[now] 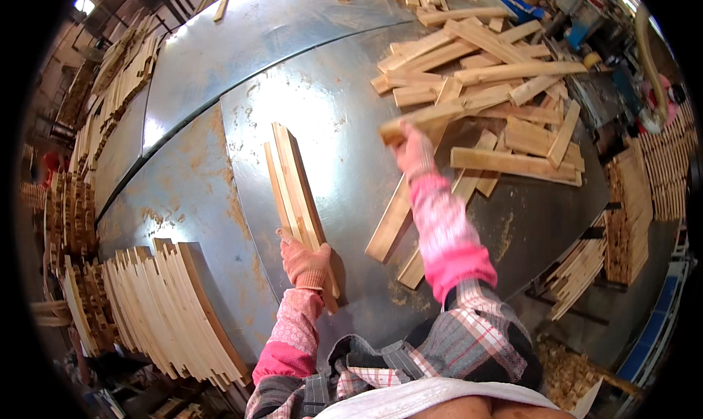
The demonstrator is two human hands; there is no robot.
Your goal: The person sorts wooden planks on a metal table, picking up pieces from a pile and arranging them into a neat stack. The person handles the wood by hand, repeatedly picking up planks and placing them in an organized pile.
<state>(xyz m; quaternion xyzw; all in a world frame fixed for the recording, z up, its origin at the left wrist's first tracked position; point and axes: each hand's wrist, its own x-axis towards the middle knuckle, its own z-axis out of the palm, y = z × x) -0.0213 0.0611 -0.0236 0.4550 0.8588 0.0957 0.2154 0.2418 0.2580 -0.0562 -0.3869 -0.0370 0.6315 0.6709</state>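
My left hand (304, 264), in an orange-pink work glove, is closed around the near part of a small bundle of wooden strips (294, 188). The strips lie side by side on the metal table and point away from me. My right hand (414, 154), gloved the same way, grips the left end of a wooden strip (443, 113). That strip is slightly blurred and lies across the loose pile of wooden pieces (523, 135) at the right. Beside my right forearm, a longer wooden strip (392, 225) slants toward me on the table.
The metal-topped table (194, 181) has seams and patches of sawdust. A neat row of wooden strips (172, 309) stands at the near left. Stacked lumber (121, 90) lines the far left, and more wood stacks (630, 210) stand off the right edge. Machinery (586, 38) is at the far right.
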